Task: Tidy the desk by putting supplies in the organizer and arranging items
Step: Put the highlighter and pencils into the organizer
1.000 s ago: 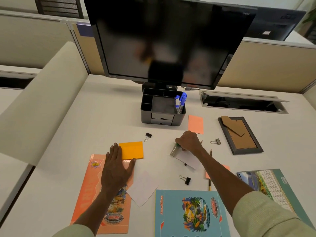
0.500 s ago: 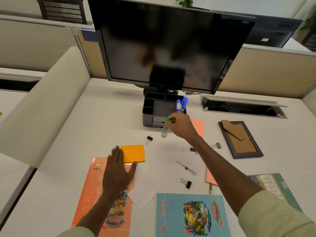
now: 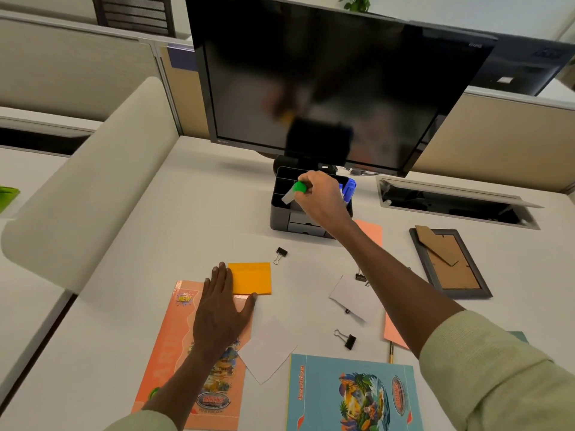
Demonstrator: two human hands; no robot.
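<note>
Since a second ago the right hand [image 3: 320, 197] had lifted the green-capped marker [image 3: 295, 191] off the counter [image 3: 174, 219] and carried it over the black organizer [image 3: 281, 213], fingers clamped round it. The left hand [image 3: 222, 309] stayed flat, fingers straight, on the orange booklet [image 3: 168, 362] marked "NEW", touching the orange sticky pad [image 3: 250, 278]. Nearest lay a blue booklet [image 3: 351, 396] whose writing was too small to read. Blue markers [image 3: 349, 189] stood in the organizer's right compartment
</note>
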